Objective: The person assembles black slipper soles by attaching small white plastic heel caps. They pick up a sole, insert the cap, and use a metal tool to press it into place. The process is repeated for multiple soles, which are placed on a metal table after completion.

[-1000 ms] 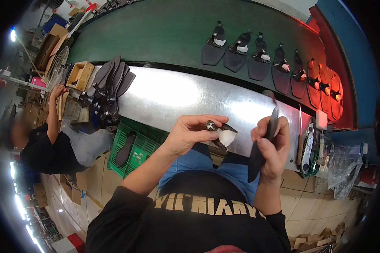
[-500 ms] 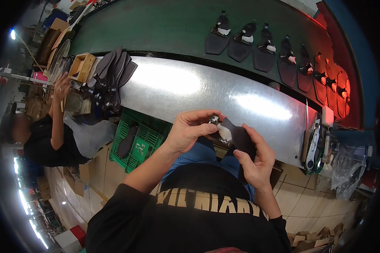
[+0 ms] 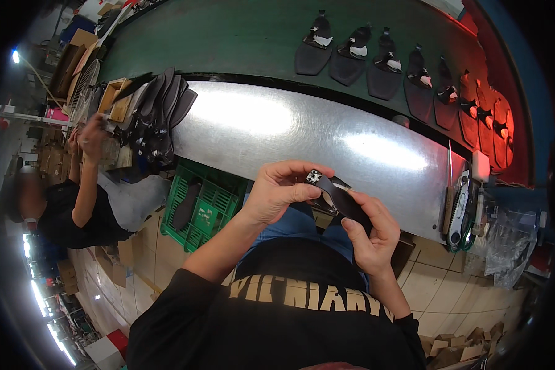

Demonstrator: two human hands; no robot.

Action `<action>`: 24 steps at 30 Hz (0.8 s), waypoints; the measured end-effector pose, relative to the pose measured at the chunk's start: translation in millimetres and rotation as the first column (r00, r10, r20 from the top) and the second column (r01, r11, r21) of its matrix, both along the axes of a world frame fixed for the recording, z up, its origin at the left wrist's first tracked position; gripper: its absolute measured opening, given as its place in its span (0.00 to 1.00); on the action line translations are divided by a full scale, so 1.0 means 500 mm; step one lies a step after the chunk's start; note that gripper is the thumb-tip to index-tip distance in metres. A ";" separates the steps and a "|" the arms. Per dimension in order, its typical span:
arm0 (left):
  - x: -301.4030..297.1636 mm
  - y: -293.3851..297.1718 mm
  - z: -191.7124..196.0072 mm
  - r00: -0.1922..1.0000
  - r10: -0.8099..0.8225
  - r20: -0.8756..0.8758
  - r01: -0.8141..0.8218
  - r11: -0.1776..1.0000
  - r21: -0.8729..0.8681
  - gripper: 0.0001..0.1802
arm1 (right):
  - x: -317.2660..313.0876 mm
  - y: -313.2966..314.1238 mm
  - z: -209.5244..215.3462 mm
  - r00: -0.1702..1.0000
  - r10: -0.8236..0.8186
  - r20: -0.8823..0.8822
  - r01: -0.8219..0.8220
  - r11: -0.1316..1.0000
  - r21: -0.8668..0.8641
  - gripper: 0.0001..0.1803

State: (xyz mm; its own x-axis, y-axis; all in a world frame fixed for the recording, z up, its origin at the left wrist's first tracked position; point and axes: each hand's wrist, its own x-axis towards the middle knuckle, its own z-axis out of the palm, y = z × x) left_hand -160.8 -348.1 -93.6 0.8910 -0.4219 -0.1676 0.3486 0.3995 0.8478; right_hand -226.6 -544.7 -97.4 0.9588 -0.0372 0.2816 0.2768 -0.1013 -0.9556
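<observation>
Between my two hands, just off the front edge of the metal worktop [image 3: 302, 145], is a dark sandal insole [image 3: 350, 205] with a small black and white piece at its narrow end. My left hand [image 3: 282, 192] pinches that narrow end between thumb and fingers. The wide part is gripped by my right hand [image 3: 374, 233], thumb underneath and fingers over the edge. The insole is tilted nearly edge-on, so its pale inner patch is mostly hidden.
Beyond the worktop, a green conveyor belt [image 3: 228, 40] carries a row of similar insoles [image 3: 385, 77], the right ones under red light. More insoles [image 3: 160, 108] are piled at left. A green crate [image 3: 213, 217], a cutter knife [image 3: 458, 213] and a co-worker [image 3: 80, 209] are nearby.
The insole has turned in my hands from showing its broad face to nearly edge-on. The row on the belt has shifted slightly. The co-worker's hand has lowered, with a dark piece now near it.
</observation>
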 end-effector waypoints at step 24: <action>-0.005 0.014 -0.004 0.952 -0.144 0.271 0.117 0.987 0.113 0.21 | 0.013 -0.035 0.056 0.984 0.129 0.120 -0.070 0.914 -0.400 0.24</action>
State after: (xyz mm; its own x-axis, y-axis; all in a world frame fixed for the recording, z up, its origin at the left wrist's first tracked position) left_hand -163.4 -341.3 -95.6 0.8462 -0.5319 0.0333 0.1386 0.2800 0.9499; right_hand -220.0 -562.2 -69.5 0.9010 0.1976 0.3862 0.4338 -0.4249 -0.7945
